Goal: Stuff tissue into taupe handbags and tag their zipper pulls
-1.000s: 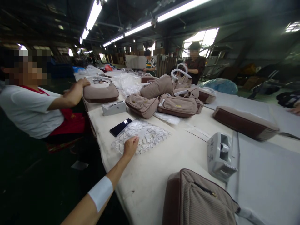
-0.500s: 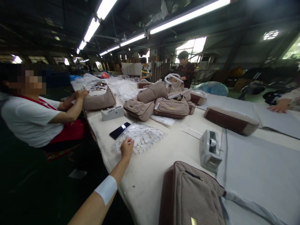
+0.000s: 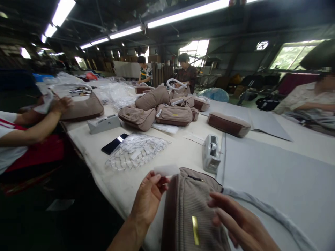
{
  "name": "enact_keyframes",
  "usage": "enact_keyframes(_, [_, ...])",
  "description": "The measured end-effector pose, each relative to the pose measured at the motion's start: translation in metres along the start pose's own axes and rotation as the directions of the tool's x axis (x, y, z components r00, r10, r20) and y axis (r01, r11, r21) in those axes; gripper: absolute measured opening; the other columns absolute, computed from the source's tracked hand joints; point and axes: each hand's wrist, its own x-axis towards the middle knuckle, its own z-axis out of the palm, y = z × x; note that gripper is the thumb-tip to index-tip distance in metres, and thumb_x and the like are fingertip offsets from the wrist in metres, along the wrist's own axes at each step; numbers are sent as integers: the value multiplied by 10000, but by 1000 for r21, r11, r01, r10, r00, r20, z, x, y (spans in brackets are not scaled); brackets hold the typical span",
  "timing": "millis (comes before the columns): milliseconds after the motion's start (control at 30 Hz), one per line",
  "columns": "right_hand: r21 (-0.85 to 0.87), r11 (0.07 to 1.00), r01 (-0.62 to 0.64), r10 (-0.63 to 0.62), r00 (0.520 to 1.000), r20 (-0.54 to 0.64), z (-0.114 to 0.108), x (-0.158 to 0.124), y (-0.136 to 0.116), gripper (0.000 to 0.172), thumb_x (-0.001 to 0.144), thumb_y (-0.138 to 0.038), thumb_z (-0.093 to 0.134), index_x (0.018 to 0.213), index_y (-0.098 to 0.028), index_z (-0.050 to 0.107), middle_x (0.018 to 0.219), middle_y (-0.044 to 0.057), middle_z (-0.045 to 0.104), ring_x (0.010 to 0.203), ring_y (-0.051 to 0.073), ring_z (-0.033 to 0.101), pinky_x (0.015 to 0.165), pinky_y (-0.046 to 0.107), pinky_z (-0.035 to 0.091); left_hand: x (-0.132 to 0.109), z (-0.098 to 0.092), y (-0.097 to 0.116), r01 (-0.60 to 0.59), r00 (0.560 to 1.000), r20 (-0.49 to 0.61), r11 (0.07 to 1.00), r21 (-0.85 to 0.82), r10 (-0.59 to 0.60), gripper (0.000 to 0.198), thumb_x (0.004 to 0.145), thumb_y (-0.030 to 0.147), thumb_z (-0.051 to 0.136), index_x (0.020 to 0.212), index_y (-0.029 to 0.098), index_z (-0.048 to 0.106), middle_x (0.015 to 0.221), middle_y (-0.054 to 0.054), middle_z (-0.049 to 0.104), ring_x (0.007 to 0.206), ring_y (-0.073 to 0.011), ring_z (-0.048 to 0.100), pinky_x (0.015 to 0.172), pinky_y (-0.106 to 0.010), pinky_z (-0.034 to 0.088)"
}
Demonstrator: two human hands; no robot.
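My left hand (image 3: 149, 197) pinches a small white packet (image 3: 166, 170) just above the left end of a brown corduroy bag (image 3: 192, 212) that lies on the table in front of me. The bag has a gold plate on its face. My right hand (image 3: 237, 223) hovers over the bag's right side, fingers loosely spread, holding nothing. A clear plastic bag of white packets (image 3: 136, 151) lies further out on the table, beyond my left hand.
A black phone (image 3: 114, 143) lies beside the packet bag. Two grey tape dispensers (image 3: 211, 153) (image 3: 104, 123) stand on the white table (image 3: 183, 146). A pile of tan bags (image 3: 159, 109) sits mid-table. A seated person's arms (image 3: 34, 122) work at the left; other people sit across.
My left hand has left the bag of packets and come back to the corduroy bag with one packet pinched. My right hand has come into view. The view turned right.
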Motion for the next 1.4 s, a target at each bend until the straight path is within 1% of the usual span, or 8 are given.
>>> enact_keyframes(167, [512,858,-29,-31,994,109,44,41,-24,421,766,-558,621,930,-170,603,715,29,626,525,90,513,379,161,295,-45,15,-29,144,980,122,985,92,-154,202,655,194,772,794,149,632,747,-8,672,629,-106,617,567,-190,480])
enact_keyframes(400, [805,583,-108,79,994,76,77,12,-18,425,725,-528,700,825,-144,545,616,0,613,471,57,498,423,141,372,-65,24,-29,165,971,153,978,131,-184,276,640,314,794,794,140,644,595,4,609,519,-107,541,497,-224,481])
enact_keyframes(700, [749,651,-122,61,992,109,93,-19,-25,422,765,-571,636,799,-155,567,553,5,617,445,91,538,454,186,419,-86,28,-31,224,974,-43,967,119,-220,383,589,368,821,839,178,602,605,20,623,428,-89,526,421,-192,452])
enact_keyframes(800, [552,827,104,-39,991,-128,68,-3,-22,384,821,-526,577,937,-164,628,694,39,665,561,133,595,535,231,466,-71,30,-23,160,986,-56,981,113,-154,388,573,318,837,826,181,577,716,-5,676,598,-125,627,588,-224,528])
enact_keyframes(900, [45,972,231,-198,906,-374,31,41,-9,326,885,-440,478,998,-182,643,934,80,674,806,189,616,731,292,469,-42,31,-18,22,1000,-15,979,204,-19,368,599,341,818,818,174,574,688,12,660,615,-118,625,625,-214,523])
enact_keyframes(1067, [-253,934,253,-249,967,46,7,99,15,202,837,-281,525,736,-177,666,738,37,638,731,177,584,675,275,417,-16,18,-28,14,996,71,904,427,-49,340,646,401,779,812,149,622,637,24,625,556,-81,563,563,-162,469])
enact_keyframes(1267, [-90,948,304,-292,948,124,20,80,20,63,816,-223,562,810,-179,607,802,11,611,763,152,551,693,259,403,-33,-11,-28,107,990,32,868,485,-140,342,627,379,806,863,155,705,750,-20,679,654,-105,569,645,-187,473])
enact_keyframes(1400, [24,951,308,-308,943,128,21,79,29,115,845,-275,548,823,-178,607,802,18,613,767,158,552,704,266,408,-20,-15,-13,-90,991,131,737,670,2,242,679,395,758,735,163,718,659,-9,647,656,-120,557,629,-179,443])
